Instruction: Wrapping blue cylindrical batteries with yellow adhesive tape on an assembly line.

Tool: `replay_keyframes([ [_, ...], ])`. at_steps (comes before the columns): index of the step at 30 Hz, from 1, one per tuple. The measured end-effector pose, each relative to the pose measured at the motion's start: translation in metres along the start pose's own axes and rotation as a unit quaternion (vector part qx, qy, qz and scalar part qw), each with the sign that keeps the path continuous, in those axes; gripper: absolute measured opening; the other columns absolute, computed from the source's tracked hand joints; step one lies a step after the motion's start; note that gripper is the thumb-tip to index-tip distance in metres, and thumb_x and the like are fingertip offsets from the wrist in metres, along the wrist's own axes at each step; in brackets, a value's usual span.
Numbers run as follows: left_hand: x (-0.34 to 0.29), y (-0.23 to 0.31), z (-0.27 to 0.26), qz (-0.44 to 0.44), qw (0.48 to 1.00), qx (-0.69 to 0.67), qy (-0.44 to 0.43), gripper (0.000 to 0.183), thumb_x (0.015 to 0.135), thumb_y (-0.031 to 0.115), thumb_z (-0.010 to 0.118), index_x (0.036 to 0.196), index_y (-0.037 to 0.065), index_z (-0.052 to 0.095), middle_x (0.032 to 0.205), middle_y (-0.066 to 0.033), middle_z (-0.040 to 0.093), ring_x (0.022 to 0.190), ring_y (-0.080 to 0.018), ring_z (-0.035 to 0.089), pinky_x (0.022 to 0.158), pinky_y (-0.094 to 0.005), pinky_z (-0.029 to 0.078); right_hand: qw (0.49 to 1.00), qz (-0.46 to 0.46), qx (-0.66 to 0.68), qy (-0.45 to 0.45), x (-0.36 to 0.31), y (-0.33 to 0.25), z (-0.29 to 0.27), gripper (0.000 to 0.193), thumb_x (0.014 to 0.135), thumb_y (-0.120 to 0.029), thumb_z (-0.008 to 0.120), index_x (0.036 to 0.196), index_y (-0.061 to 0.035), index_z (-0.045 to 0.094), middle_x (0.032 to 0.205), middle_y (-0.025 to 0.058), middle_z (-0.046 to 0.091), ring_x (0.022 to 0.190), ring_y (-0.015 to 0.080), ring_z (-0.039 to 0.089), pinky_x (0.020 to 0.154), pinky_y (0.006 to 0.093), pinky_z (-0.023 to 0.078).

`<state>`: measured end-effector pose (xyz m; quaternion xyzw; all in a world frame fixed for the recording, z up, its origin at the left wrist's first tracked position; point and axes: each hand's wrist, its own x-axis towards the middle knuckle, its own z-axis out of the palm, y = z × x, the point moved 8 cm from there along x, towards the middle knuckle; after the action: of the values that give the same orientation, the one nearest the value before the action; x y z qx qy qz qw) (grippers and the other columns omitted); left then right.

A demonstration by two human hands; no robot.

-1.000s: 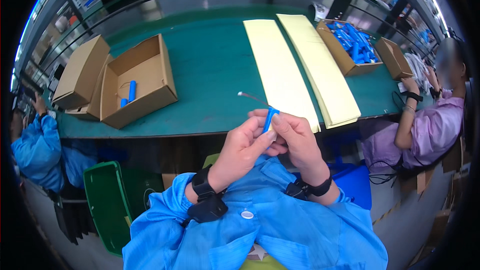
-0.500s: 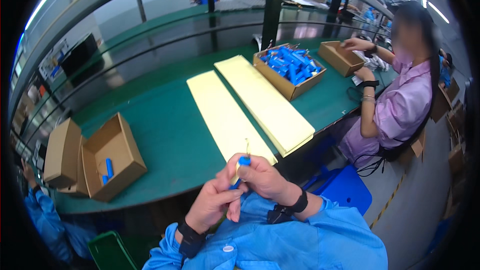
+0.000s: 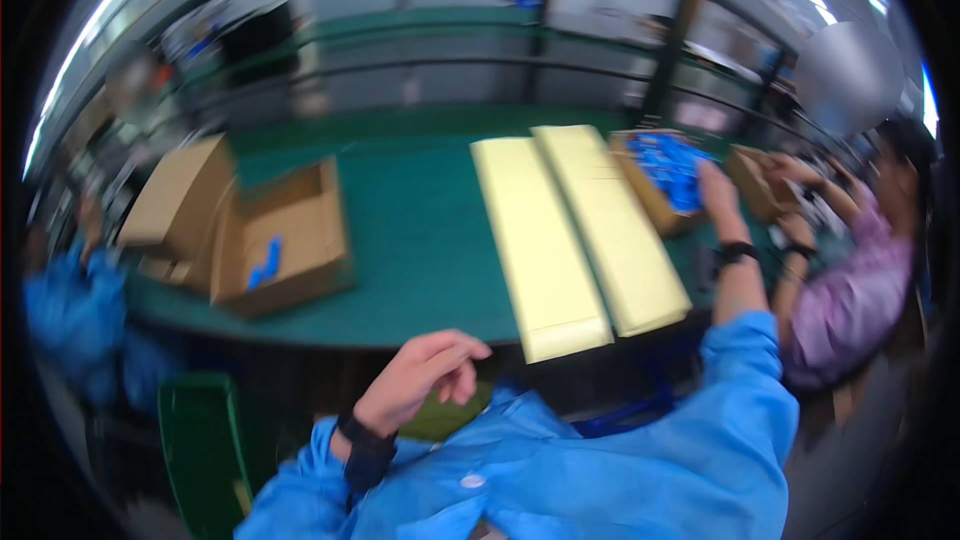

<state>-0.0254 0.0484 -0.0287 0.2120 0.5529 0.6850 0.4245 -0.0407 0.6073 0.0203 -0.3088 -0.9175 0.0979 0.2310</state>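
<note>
Blue cylinders (image 3: 660,165) heaped in carton (image 3: 683,224); right hand (image 3: 714,190) at its edge, grip blurred, can't tell; left hand (image 3: 415,378) half-open, no item visible; hasty pull could spill neighbours off crowded heap

The person wears a bright blue jacket (image 3: 580,475) of smooth, faintly glossy cloth, creased across the front, where a small round white button (image 3: 473,481) shows. The left sleeve (image 3: 300,485) ends close to a broad black wristband (image 3: 368,448) of bulky outline; the right sleeve (image 3: 742,370) stops short of a narrower black strap (image 3: 738,252). Both the left hand (image 3: 415,377) and the right hand (image 3: 718,197) are bare, the latter blurred.
</note>
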Motion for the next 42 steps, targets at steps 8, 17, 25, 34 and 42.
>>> replay_keyframes([
  [8,-0.065,0.146,-0.128,0.210,0.765,0.473,0.384,0.019,0.088,0.015,0.051,0.090,0.000,0.062,0.074,-0.0132,0.064,0.065,-0.0226,0.063,0.060,-0.0303,0.050,0.971,-0.139,0.081,0.177,-0.006,0.061,-0.076,0.039,0.096,-0.025,0.047,0.126,-0.0013,0.050,0.127,0.0149,0.052,0.111,0.0268,0.054,0.095,0.0320,0.039],
  [17,-0.019,0.105,-0.290,-0.194,0.594,0.721,0.300,0.032,0.076,0.028,0.057,0.089,0.000,0.067,0.091,-0.0240,0.064,0.087,-0.0373,0.063,0.077,-0.0445,0.050,0.908,-0.086,0.407,-0.053,-0.217,-0.163,-0.099,0.025,0.094,-0.013,0.048,0.108,0.0029,0.061,0.102,0.0065,0.064,0.092,0.0124,0.059,0.081,0.0239,0.043],
  [25,-0.029,0.144,-0.198,0.255,0.835,0.309,0.377,0.023,0.095,0.022,0.051,0.102,0.001,0.055,0.078,-0.0035,0.059,0.067,-0.0090,0.057,0.061,-0.0206,0.045,0.933,-0.209,0.286,-0.058,-0.301,-0.232,-0.034,0.026,0.074,-0.007,0.068,0.099,-0.0027,0.064,0.099,0.0134,0.063,0.092,0.0293,0.059,0.079,0.0350,0.047],
  [34,0.021,0.007,0.008,0.013,0.998,-0.040,0.045,0.020,0.094,0.021,0.049,0.091,0.002,0.052,0.085,-0.0097,0.061,0.075,-0.0148,0.062,0.063,-0.0228,0.048,0.948,-0.316,-0.024,-0.026,-0.310,-0.253,-0.031,0.049,0.068,-0.002,0.061,0.117,-0.0032,0.055,0.122,0.0130,0.054,0.115,0.0323,0.048,0.094,0.0418,0.038],
  [42,0.049,-0.022,0.055,-0.100,0.985,-0.141,0.001,0.029,0.093,0.028,0.052,0.104,0.002,0.057,0.095,-0.0063,0.063,0.083,-0.0143,0.063,0.070,-0.0263,0.051,0.930,-0.349,0.100,0.061,-0.327,-0.248,-0.053,0.032,0.075,-0.001,0.056,0.105,-0.0077,0.066,0.109,0.0071,0.065,0.105,0.0277,0.058,0.091,0.0427,0.040],
])
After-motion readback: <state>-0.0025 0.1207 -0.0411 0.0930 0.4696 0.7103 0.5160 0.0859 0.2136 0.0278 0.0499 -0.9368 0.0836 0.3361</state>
